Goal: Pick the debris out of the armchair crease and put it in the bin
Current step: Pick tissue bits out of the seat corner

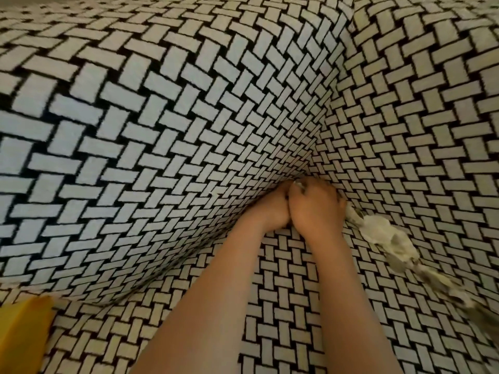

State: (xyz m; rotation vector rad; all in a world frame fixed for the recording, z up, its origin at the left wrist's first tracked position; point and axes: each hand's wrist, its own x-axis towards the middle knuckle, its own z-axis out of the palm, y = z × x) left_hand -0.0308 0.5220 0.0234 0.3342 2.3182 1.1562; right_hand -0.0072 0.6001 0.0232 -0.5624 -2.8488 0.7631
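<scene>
My left hand and right hand are pressed side by side into the deep corner of the armchair, where the basket-weave seat meets the back and arm, and my fingers are curled down into the fold so I cannot tell whether they hold anything. A strip of crumpled whitish debris lies along the crease just beside my right hand, trailing toward the seat's front edge. A yellow object shows at the lower left, its kind unclear.
</scene>
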